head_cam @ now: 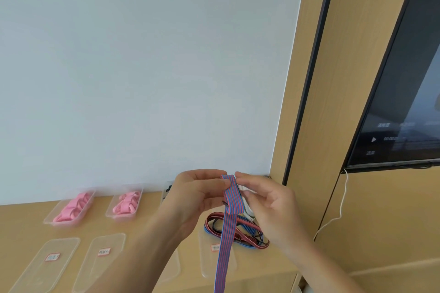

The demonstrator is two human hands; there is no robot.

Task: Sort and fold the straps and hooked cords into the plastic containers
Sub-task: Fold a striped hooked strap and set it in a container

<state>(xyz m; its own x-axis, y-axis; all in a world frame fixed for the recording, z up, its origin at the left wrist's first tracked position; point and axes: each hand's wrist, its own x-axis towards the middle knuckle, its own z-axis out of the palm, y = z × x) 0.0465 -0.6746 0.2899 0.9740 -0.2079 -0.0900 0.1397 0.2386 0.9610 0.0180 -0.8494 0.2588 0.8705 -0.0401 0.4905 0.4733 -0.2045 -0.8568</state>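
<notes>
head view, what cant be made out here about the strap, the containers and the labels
- Striped strap: its lower end is cut off by the bottom edge of the head view.
- Far container: mostly hidden behind the left hand; contents unclear.
- Lid labels: writing too small and blurred to read.
- Pile of cords: partly covered by the strap and the right hand; count unclear.
- Screen: cut off by the right edge.

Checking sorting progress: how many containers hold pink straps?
2. Both sit at the back left by the wall: one far left, the other just right of it. The hands hide part of the table, so more may be unseen.
</notes>
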